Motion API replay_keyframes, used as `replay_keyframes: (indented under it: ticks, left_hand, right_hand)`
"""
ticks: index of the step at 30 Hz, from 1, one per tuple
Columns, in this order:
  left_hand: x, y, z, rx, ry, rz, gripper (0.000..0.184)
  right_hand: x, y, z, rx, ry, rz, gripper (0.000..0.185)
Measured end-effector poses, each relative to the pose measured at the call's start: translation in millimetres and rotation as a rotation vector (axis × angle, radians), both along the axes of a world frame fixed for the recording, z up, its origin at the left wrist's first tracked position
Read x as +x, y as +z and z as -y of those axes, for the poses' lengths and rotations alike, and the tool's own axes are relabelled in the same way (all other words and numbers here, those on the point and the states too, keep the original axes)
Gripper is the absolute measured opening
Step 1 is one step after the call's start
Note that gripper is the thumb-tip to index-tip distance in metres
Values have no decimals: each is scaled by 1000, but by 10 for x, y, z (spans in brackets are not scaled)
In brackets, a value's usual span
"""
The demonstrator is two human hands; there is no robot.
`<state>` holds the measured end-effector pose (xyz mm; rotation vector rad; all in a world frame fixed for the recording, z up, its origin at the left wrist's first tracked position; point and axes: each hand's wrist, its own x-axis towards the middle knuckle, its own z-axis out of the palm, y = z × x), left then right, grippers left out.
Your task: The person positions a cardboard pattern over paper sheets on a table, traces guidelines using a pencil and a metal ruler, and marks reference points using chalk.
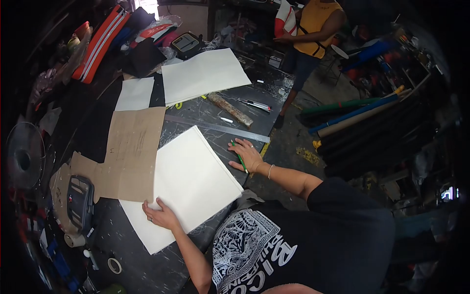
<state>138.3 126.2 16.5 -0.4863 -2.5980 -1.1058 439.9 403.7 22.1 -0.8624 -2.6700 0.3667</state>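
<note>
My left hand (160, 214) lies with its fingers spread on the lower left part of a stack of white sheets (188, 171), its fingertips by the bottom edge of a brown cardboard template (132, 147). The cardboard overlaps the sheets' left side and bears faint writing. To the right of the sheets, my right hand (247, 156) rests at the table's edge, holding a green pencil (240, 158) between its fingers. A metal ruler (218, 129) lies flat above the sheets.
More white sheets (205, 73) lie at the back, near a worn wooden stick (230, 110) and a cutter knife (254, 105). A grey pouch (80, 203) and a tape roll (114, 266) are at the left. Another person (318, 29) stands beyond the table.
</note>
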Motion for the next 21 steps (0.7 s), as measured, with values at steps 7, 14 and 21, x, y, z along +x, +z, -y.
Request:
replay_keyframes:
  ticks: [7,14,21]
  left_hand:
    - [33,54,-2,-61,-11,43,51]
    - [53,51,-20,-116,22,88,52]
    - [44,73,-3,-141,-6,90,51]
  right_hand:
    - [-5,73,26,-35,2,19,66]
    - [-33,84,19,-34,4,38,68]
    - [-24,66,33,-43,-3,29,67]
